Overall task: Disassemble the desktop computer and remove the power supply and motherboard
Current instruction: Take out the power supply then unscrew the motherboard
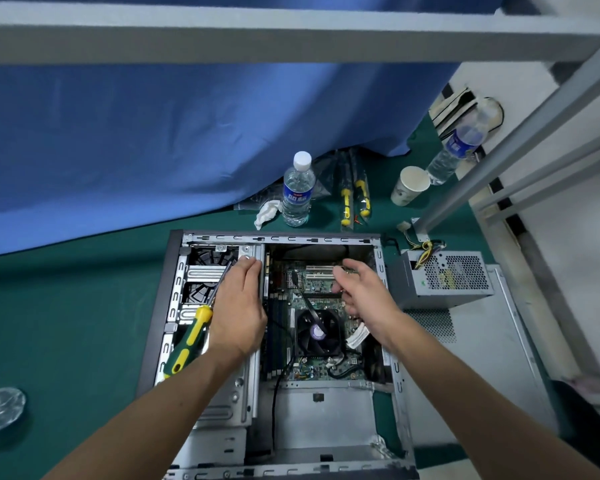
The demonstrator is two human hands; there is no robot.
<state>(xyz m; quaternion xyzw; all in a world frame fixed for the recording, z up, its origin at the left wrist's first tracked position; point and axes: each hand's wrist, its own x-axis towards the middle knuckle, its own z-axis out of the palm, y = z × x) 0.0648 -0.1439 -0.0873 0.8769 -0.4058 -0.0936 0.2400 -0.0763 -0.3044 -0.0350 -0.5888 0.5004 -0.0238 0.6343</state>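
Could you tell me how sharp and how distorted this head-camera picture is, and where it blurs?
Head view: wide-angle bending curves the grey shelf beam and the case edges; the motherboard and left hand are fairly sharp; the right hand fingertips smear slightly; the clear object at the left edge is blurred; lighting is even, without harsh glare.

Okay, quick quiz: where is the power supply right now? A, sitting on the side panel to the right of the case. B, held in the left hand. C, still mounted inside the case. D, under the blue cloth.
A: the power supply sits outside the case on the side panel at its right, its wires loose, while the motherboard is still inside.
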